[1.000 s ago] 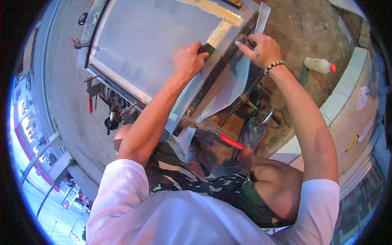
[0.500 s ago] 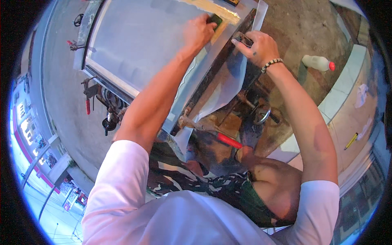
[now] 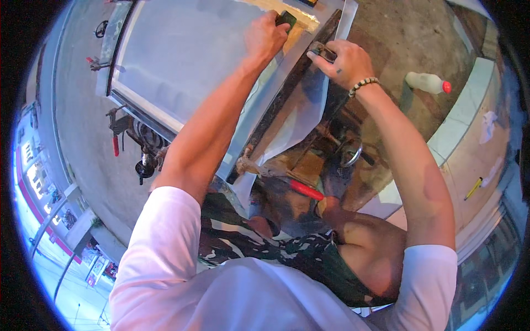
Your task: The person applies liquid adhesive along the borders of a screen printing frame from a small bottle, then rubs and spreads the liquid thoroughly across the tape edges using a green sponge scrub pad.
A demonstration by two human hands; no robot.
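My left hand (image 3: 265,39) is closed around a small dark green block (image 3: 286,21) and lies on the far right part of a flat pale grey panel (image 3: 182,60). Yellowish-brown strips (image 3: 302,20) run along the panel's far and right border beside the block. To the right, my right hand (image 3: 351,63), with a beaded bracelet at the wrist, is closed on a small dark metal piece (image 3: 324,52) at the dark rail (image 3: 287,88) along the panel's right side. My fingers partly cover both the block and the metal piece.
Clamps with red handles (image 3: 115,144) hang at the panel's near left side; a red handle (image 3: 307,190) sticks out near my knee. A white bottle with a red cap (image 3: 428,83) stands on the brown floor at right. A yellow pen (image 3: 473,188) lies on the pale ledge.
My left hand has slid slightly farther away with the green block along the panel's right border. My right hand stays at the rail. The whole view has shifted a little.
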